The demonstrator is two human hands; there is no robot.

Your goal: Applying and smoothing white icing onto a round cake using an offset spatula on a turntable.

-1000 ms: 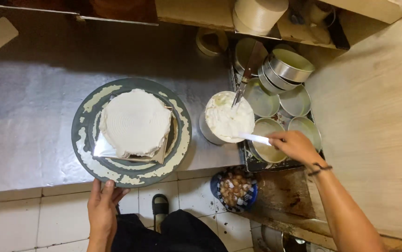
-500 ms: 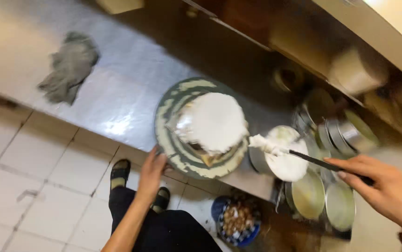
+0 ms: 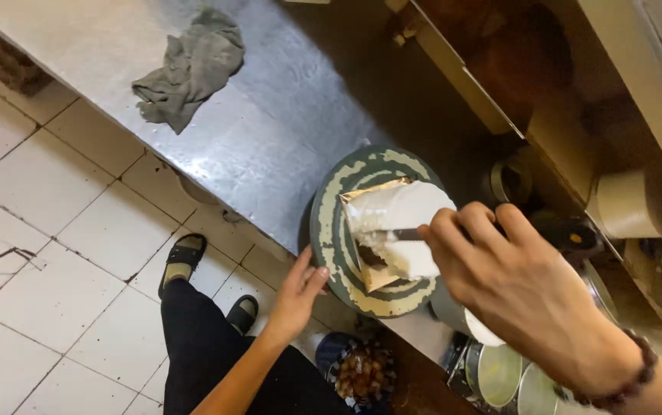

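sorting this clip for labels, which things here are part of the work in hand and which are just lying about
In use:
- white frosted cake on gold board
- round green turntable, left hand at its rim
- metal spatula in the right hand grip

Lying about:
- crumpled grey cloth
- round metal tins
- roll of tape

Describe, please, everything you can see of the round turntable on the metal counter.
The turntable is a dark green round disc, smeared with rings of cream-coloured frosting. It lies flat at the front edge of the steel counter. On it rests a gold square board that carries a white frosted cake. The left hand touches its near rim; the right hand holds a spatula over the cake.
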